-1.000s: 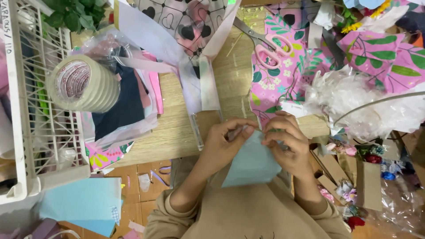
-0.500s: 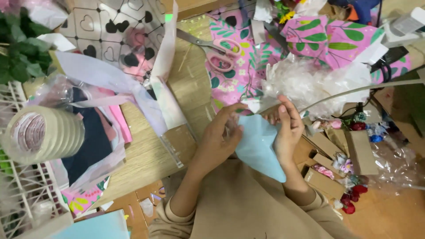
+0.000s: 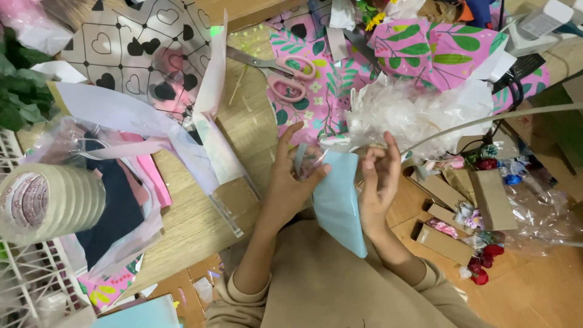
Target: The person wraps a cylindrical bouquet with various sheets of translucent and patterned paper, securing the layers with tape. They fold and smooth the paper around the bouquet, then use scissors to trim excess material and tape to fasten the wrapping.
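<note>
The light blue paper [image 3: 340, 203] is held up in front of the person's chest, its long edge running down and to the right, pinched at its upper left corner by the left hand [image 3: 291, 179]. That hand's thumb lies across the paper's face and its fingers spread upward, with a clear bit of film caught between them. The right hand [image 3: 378, 182] sits just beside the paper's right edge, fingers loosely curled and half open; whether it grips the sheet cannot be told.

Compared with half a second ago, the paper has turned more upright and looks narrower, and the right hand has loosened from its tighter clasp near the top. The view has swung too, so the pink scissors [image 3: 290, 78] now lie higher and nearer the middle.

Just above the hands, a bunch of crumpled clear cellophane [image 3: 419, 112] rests on the pink leaf-print wrapping paper [image 3: 437, 51]. A stack of tape rolls [image 3: 51, 200] stands at the far left of the wooden counter [image 3: 182, 218], and small brown boxes [image 3: 449, 240] lie to the right.
</note>
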